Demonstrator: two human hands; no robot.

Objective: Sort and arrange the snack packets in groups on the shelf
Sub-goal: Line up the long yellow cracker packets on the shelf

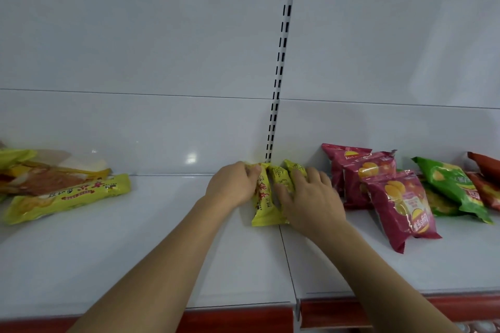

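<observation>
Three long yellow snack packets (266, 192) lie side by side at the back of the white shelf (135, 251), their far ends against the rear panel at the foot of the slotted upright (281, 62), straddling the seam between two shelf boards. In my judgement they are being squared into one tight group.

The left hand (232, 186) sits on the left flank of this group, fingers curled over the far end of the leftmost packet, gripping it. The right hand (308, 197) lies across the right side of the group, fingers spread and fairly straight, pressing down on the packets without closing round any. The group thus lies directly between and beneath the two hands.

Just right of the right hand, three magenta crisp bags (378, 184) stand overlapped in a row running from the rear panel toward the front edge; this appears to be a finished group. Beyond them lie a green crisp bag (454, 184) and red-orange bags (484, 181) at the shelf's right end.

Well apart toward the left end, another long yellow packet (67, 197) lies slantwise beside a mixed heap of packets (35, 173), seemingly not yet sorted.
</observation>
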